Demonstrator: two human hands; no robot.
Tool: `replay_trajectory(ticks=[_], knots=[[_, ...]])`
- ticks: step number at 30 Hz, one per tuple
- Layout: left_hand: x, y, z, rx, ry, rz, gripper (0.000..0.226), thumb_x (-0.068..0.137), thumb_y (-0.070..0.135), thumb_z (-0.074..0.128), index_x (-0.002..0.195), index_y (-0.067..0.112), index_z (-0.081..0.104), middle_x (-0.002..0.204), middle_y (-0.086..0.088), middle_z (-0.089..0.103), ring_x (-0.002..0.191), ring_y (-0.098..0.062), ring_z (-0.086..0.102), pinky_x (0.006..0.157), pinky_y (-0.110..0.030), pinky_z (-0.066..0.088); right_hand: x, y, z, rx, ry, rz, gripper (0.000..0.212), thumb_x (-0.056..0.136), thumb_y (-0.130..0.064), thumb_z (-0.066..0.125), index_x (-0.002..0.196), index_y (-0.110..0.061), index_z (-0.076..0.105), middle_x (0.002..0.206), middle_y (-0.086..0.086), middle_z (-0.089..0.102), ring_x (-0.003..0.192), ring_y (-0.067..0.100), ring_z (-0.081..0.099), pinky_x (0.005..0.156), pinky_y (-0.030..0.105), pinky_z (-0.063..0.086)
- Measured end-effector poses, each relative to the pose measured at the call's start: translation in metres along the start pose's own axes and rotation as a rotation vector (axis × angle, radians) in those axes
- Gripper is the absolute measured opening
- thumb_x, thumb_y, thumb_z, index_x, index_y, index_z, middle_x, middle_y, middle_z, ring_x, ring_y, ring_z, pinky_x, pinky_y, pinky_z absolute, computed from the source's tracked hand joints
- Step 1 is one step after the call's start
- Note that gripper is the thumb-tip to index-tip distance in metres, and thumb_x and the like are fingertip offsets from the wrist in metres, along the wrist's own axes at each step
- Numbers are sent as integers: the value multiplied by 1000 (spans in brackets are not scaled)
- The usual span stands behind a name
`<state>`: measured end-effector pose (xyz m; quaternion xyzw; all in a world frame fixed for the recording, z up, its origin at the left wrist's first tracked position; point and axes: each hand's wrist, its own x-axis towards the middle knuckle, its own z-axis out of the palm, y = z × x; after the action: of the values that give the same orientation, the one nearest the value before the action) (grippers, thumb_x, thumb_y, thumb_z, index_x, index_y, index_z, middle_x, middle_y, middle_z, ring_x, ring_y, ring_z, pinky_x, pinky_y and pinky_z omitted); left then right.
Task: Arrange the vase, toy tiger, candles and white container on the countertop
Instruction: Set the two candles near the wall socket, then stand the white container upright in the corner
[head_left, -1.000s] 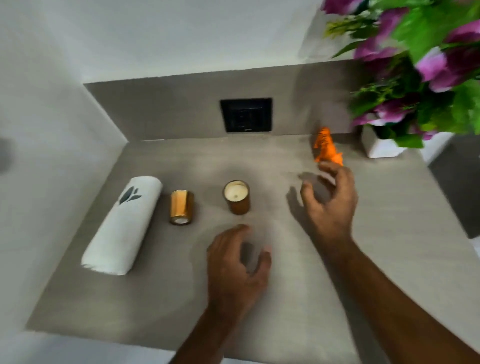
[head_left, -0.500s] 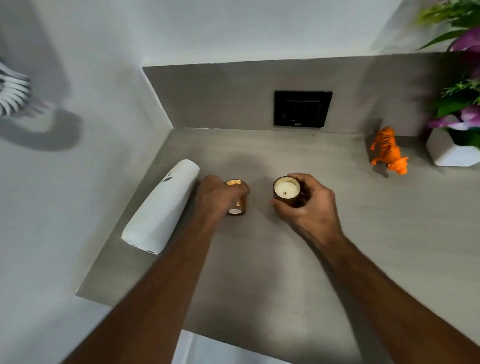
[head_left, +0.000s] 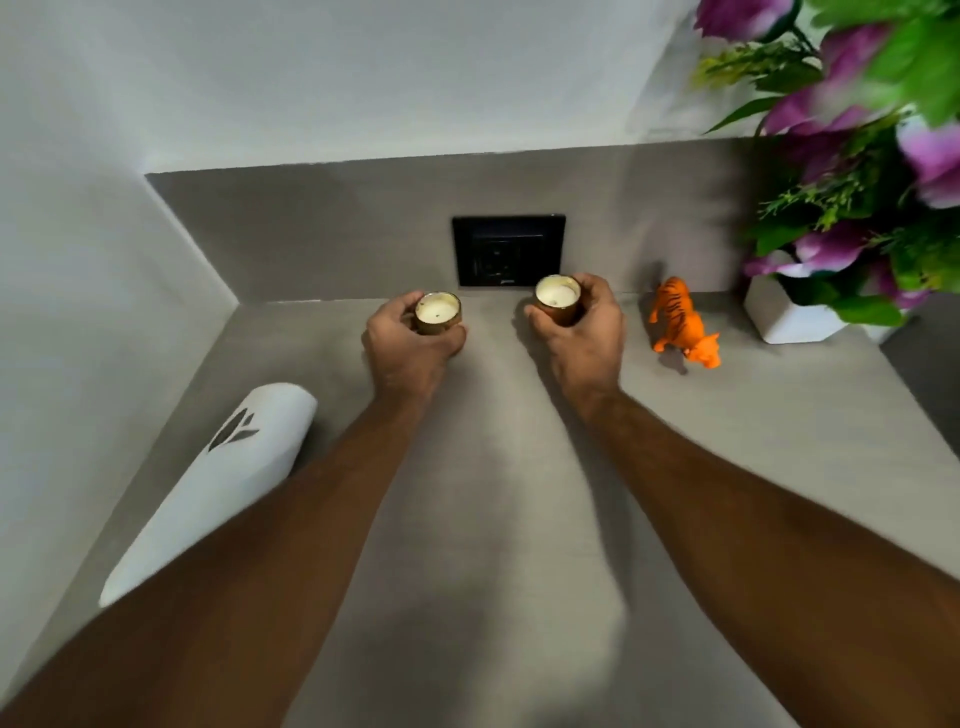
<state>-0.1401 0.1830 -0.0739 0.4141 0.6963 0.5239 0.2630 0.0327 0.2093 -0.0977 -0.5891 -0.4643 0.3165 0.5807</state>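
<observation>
My left hand (head_left: 404, 349) grips a small amber glass candle (head_left: 438, 310), upright, near the back of the grey countertop (head_left: 493, 519). My right hand (head_left: 582, 332) holds a second amber candle (head_left: 557, 299), upright too, just in front of the backsplash. An orange toy tiger (head_left: 683, 325) stands to the right of that hand, apart from it. Further right sits a white vase (head_left: 792, 319) with purple flowers and green leaves. A white container (head_left: 218, 488) with a dark leaf mark lies on its side at the left, partly hidden by my left forearm.
A black wall socket (head_left: 509, 249) is set in the grey backsplash behind the candles. White walls close the corner at the left and back. The countertop ends at the right beyond the vase and at the near edge below.
Both hands carried the candles from mid-counter back toward the backsplash. The left candle, which lay on its side, now stands upright. The container and tiger stayed put.
</observation>
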Motion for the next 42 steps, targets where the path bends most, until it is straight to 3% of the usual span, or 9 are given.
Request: replay_trajectory(ticks=[3,9,15,18,22,25,28,33,42], knots=[[25,-3,9,40,13,7,72,49,29,91,117,16,70,98,1,77,89,-14,75,85,-39,65,19,7,8,-73,0,11,59,77,-12,91,127,-12,60,113,5,70,105,19,68,98,34,59],[40,-1,21,101,-1,39,70,52,32,87,118,17,70,111,-5,75,101,-22,73,93,-45,61,23,10,8,-151,-11,-14,65,78,-17,90,132,-15,55,120,3,66,111,19,65,104,40,57],[16,42,-24,309,35,238,115,52,40,92,148,7,37,148,-11,41,134,-28,48,107,-24,37,-22,-6,-16,-126,2,-279,93,70,-29,97,143,-7,43,143,14,47,132,18,46,107,4,33],[0,57,-107,685,31,335,113,50,50,91,143,12,38,143,-11,44,129,-31,51,102,-37,46,-63,-7,-24,-405,-362,-460,84,80,-51,84,146,-17,44,153,11,41,141,26,41,117,34,39],[-23,42,-199,1051,-186,-199,132,44,65,92,143,3,30,142,-18,45,128,-36,51,102,-45,48,-106,-15,24,-827,-873,-739,81,95,-72,47,158,-23,29,170,13,22,157,32,19,129,54,9],[-42,8,-211,902,-269,-388,105,49,58,93,130,8,47,120,-8,59,92,-23,55,72,-30,46,-113,-21,67,-978,-908,-607,80,99,-73,26,164,-30,9,176,7,-2,162,30,-2,128,55,-3],[-45,-12,-207,840,-136,-362,78,52,54,89,112,15,57,114,-7,69,83,-25,62,63,-26,44,-109,-15,81,-1051,-892,-530,82,95,-78,11,164,-36,-5,176,4,-11,162,30,-9,127,60,-5],[-32,-7,-184,569,272,-40,81,52,47,83,121,20,50,117,-5,67,106,-32,66,85,-36,54,-109,-15,84,-1103,-946,-511,85,87,-86,-3,161,-43,-10,175,0,-15,161,30,-13,126,63,-9],[27,-13,-139,193,541,128,104,62,42,92,140,4,35,133,-17,52,120,-35,51,102,-49,49,-108,-15,85,-1144,-946,-484,85,84,-88,-10,158,-47,-18,173,-2,-19,160,28,-20,127,62,-9]])
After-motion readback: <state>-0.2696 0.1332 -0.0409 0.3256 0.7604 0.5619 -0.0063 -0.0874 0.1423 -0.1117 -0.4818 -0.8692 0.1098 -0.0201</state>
